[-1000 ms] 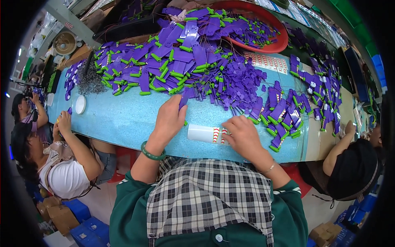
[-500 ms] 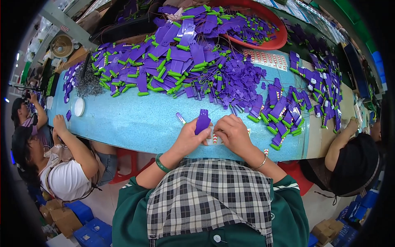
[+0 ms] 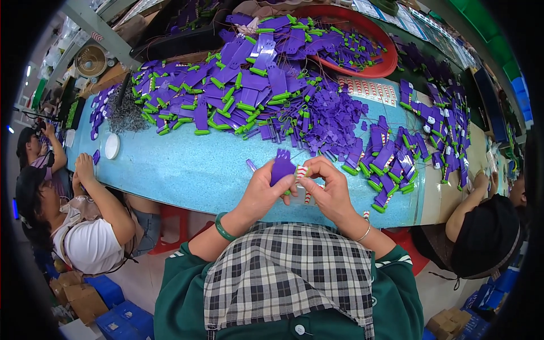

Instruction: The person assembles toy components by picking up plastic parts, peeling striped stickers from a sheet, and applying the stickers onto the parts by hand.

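Observation:
My left hand [image 3: 262,192] holds a flat purple plastic piece [image 3: 281,167] upright over the near edge of the blue table [image 3: 187,170]. My right hand [image 3: 328,190] pinches a small red-and-white striped sticker [image 3: 301,171] against that piece. Both hands meet just above my checked apron. A green bangle sits on my left wrist, a thin bracelet on my right. A small purple stick [image 3: 251,165] lies on the table just left of my left hand.
A big heap of purple pieces with green tips [image 3: 243,96] covers the far table. More finished pieces [image 3: 388,158] lie to the right. A red basin [image 3: 362,48] stands behind, a sticker sheet [image 3: 371,90] beside it. People sit at left [image 3: 85,226] and right [image 3: 481,226].
My left hand reached into the pile, came back with a purple piece, and both hands have drawn together near the table edge, with the piece now raised and the sticker at it.

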A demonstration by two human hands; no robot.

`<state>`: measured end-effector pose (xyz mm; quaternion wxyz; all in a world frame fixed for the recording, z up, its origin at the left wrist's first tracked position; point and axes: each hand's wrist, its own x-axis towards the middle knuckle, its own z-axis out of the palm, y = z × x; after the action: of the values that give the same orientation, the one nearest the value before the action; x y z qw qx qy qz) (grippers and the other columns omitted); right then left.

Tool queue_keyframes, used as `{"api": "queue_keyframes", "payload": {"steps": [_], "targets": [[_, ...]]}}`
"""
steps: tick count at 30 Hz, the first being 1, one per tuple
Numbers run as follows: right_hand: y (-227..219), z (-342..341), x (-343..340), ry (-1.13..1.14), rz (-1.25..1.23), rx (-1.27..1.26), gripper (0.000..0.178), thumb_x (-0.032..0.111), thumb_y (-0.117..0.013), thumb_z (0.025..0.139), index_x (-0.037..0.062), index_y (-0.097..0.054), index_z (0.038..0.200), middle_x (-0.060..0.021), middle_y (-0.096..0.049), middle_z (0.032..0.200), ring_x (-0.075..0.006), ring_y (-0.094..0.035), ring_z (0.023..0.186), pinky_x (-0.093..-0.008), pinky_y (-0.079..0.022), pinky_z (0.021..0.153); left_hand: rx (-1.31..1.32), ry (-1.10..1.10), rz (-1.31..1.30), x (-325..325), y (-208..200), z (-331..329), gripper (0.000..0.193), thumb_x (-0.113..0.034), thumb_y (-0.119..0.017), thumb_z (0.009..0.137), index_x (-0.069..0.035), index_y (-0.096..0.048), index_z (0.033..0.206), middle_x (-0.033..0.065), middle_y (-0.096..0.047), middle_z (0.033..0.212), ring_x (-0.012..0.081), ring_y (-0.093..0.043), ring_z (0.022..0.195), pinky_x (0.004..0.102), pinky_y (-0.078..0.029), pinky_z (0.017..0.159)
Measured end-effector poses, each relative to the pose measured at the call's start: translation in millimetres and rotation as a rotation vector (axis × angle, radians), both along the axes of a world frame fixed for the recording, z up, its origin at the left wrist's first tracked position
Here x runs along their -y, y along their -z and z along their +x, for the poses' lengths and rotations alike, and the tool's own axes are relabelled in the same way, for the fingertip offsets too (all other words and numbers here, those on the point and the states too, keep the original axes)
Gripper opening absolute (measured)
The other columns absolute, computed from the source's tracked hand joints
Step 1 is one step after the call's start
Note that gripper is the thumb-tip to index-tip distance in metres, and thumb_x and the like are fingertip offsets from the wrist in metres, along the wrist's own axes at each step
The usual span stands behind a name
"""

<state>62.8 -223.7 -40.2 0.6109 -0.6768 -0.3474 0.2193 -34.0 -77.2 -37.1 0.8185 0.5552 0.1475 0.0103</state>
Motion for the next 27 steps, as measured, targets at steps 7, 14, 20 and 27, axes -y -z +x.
{"api": "queue_keyframes", "payload": {"steps": [7, 14, 20, 27], "targets": [[-4, -4, -6, 0.032, 0.047, -0.369, 0.010, 0.007, -0.065, 0.081, 0.0024, -0.056, 0.081, 0.0011, -0.057, 0.074, -0.0067, -0.052, 0.067, -0.0219, -0.044, 0.066, 0.003, 0.037, -0.407, -2, -1, -3, 0.037, -0.013, -0.041, 0.095, -0.008, -0.033, 0.131, 0.0066, -0.048, 0.120, 0.0164, -0.052, 0.108, 0.0375, -0.053, 0.084], [2, -3, -6, 0.037, 0.018, -0.340, 0.011, 0.007, -0.067, 0.079, 0.0025, -0.056, 0.080, 0.0013, -0.056, 0.073, -0.0061, -0.050, 0.067, -0.0211, -0.042, 0.063, 0.009, 0.070, -0.432, 2, -1, -1, 0.040, -0.010, -0.040, 0.094, -0.008, -0.030, 0.133, 0.0080, -0.044, 0.124, 0.0183, -0.050, 0.111, 0.0389, -0.052, 0.085], [8, -6, -6, 0.075, 0.019, -0.185, 0.012, 0.006, -0.068, 0.077, 0.0023, -0.056, 0.080, 0.0005, -0.055, 0.073, -0.0071, -0.049, 0.066, -0.0215, -0.042, 0.063, 0.014, 0.072, -0.437, 3, -1, -1, 0.042, -0.007, -0.039, 0.092, -0.008, -0.030, 0.133, 0.0091, -0.045, 0.123, 0.0193, -0.050, 0.112, 0.0392, -0.052, 0.086], [7, -8, -4, 0.098, 0.008, -0.138, 0.014, 0.006, -0.069, 0.077, 0.0015, -0.057, 0.080, -0.0011, -0.057, 0.075, -0.0078, -0.051, 0.067, -0.0225, -0.042, 0.062, -0.001, 0.102, -0.222, 6, -2, -1, 0.039, -0.001, -0.045, 0.089, -0.005, -0.035, 0.127, 0.0085, -0.047, 0.119, 0.0177, -0.053, 0.107, 0.0356, -0.054, 0.085]]}}
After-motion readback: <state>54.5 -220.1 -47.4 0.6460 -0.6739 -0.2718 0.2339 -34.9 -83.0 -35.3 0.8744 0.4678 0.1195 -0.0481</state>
